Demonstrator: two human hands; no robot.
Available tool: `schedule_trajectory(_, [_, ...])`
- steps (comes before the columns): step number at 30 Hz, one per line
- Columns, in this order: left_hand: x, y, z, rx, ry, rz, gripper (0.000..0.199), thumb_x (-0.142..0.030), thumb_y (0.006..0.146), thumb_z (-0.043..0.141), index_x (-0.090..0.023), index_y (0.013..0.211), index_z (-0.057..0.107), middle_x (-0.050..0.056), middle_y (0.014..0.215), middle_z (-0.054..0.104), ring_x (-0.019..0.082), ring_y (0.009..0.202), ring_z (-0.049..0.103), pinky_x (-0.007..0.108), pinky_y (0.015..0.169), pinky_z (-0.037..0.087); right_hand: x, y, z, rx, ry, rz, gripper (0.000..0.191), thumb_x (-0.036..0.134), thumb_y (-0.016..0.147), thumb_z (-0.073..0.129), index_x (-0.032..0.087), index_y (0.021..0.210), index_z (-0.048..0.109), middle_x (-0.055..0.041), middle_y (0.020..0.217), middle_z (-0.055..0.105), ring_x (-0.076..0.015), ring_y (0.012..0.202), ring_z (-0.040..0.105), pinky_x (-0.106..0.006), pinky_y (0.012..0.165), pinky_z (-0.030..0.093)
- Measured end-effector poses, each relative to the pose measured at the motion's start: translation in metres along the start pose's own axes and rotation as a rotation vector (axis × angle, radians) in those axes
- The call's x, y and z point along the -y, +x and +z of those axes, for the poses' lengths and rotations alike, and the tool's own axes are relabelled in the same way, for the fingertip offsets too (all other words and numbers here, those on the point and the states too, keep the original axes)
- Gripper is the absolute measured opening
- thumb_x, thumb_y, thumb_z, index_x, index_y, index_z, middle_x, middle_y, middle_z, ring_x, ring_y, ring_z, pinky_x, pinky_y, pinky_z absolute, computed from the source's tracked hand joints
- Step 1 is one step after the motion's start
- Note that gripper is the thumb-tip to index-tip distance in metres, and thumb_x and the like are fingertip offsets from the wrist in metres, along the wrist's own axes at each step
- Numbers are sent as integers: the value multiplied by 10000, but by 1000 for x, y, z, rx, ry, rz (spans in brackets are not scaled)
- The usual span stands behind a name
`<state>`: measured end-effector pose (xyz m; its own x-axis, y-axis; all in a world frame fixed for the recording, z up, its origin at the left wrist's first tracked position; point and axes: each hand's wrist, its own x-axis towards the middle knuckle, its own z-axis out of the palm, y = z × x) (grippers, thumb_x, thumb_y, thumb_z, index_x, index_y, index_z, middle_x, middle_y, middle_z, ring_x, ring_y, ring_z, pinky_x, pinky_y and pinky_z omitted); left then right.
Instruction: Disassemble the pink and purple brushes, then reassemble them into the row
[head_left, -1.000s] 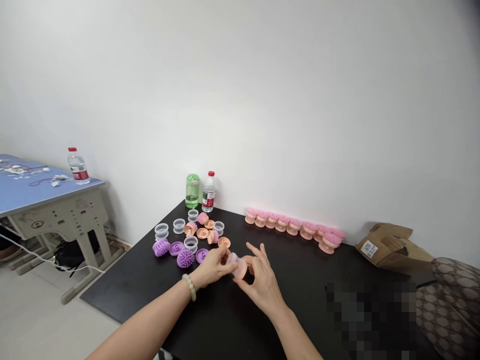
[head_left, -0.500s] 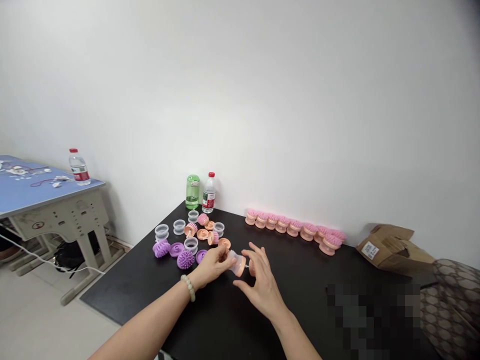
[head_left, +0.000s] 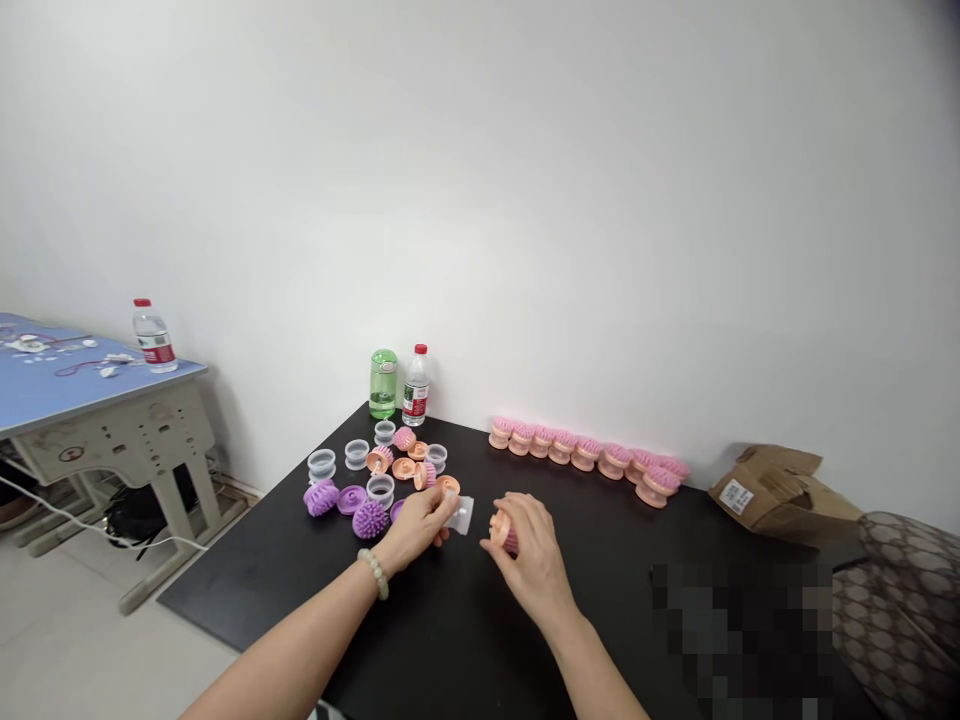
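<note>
My left hand is closed, pinching a translucent plastic ring by its left side. To the right, my right hand curls around a scalp brush head with an orange base and pink bristles. The base faces the ring, with a gap between them. Left of my hands lie purple bristle heads, a purple disc, several more translucent rings, orange discs and pink bristle heads. My left hand partly covers another purple disc.
A row of pink-and-orange scalp brushes stands along the wall. At the back corner are a green bottle and a water bottle. An open cardboard box sits at right beside patterned fabric. A blue desk stands at left.
The ring and the orange piece, earlier together in front of my left hand, are now apart. My right hand has closed around the orange-and-pink head. My left hand has shifted slightly left with the ring.
</note>
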<state>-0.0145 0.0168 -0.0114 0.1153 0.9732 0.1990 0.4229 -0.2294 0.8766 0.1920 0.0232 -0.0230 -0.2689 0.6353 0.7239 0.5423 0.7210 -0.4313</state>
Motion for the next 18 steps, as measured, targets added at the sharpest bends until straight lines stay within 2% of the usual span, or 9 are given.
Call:
schedule_trajectory(3, [-2, -1, -8, -72, 76, 65, 272, -469, 854, 559, -203, 830, 509, -17, 751, 551, 172, 696, 549, 283, 651, 437, -16, 7, -13, 20, 167, 382, 390, 308, 702, 731, 219, 1062, 613, -104, 1128, 671, -314, 1075, 628, -517, 999, 472])
schedule_trajectory(5, [-5, -3, -11, -104, 153, 144, 218, -313, 759, 649, -209, 926, 555, 12, 906, 577, 211, 873, 564, 315, 790, 452, -28, 11, -26, 94, 251, 522, 405, 343, 690, 716, 215, 1056, 599, -88, 1077, 695, -281, 979, 675, -451, 918, 527])
schedule_trajectory(8, [-6, -6, -15, -93, 425, 271, 393, -181, 713, 612, -224, 1101, 571, 57, 1078, 568, 245, 1035, 548, 346, 909, 446, -44, 12, -47, 218, 301, 563, 376, 343, 686, 702, 201, 1017, 597, -59, 969, 729, -239, 891, 706, -351, 807, 557])
schedule_trajectory(10, [-5, -7, -17, -52, 616, 296, 448, -184, 720, 594, -213, 1166, 559, 83, 1107, 569, 258, 1034, 557, 362, 908, 461, -51, 11, -59, 302, 295, 580, 303, 285, 647, 720, 201, 916, 609, -30, 890, 734, -217, 836, 700, -308, 752, 543])
schedule_trajectory(12, [-4, -6, -19, -7, 701, 281, 492, -198, 702, 605, -206, 1191, 558, 94, 1102, 586, 279, 1016, 565, 388, 897, 470, -53, 9, -65, 385, 260, 586, 241, 211, 596, 732, 202, 805, 612, 6, 790, 720, -189, 741, 671, -274, 680, 510])
schedule_trajectory(15, [-3, -6, -23, 38, 744, 273, 501, -180, 654, 616, -201, 1154, 589, 99, 1041, 617, 309, 989, 571, 426, 880, 474, -52, 6, -62, 472, 184, 577, 214, 147, 550, 737, 206, 722, 623, 44, 693, 679, -162, 651, 616, -254, 621, 458])
schedule_trajectory(18, [-2, -7, -25, 74, 775, 278, 538, -168, 633, 634, -189, 1169, 597, 114, 1062, 624, 325, 1019, 565, 441, 906, 467, -48, 4, -49, 502, 139, 539, 296, 141, 561, 727, 228, 837, 666, 43, 788, 701, -184, 736, 643, -280, 706, 486])
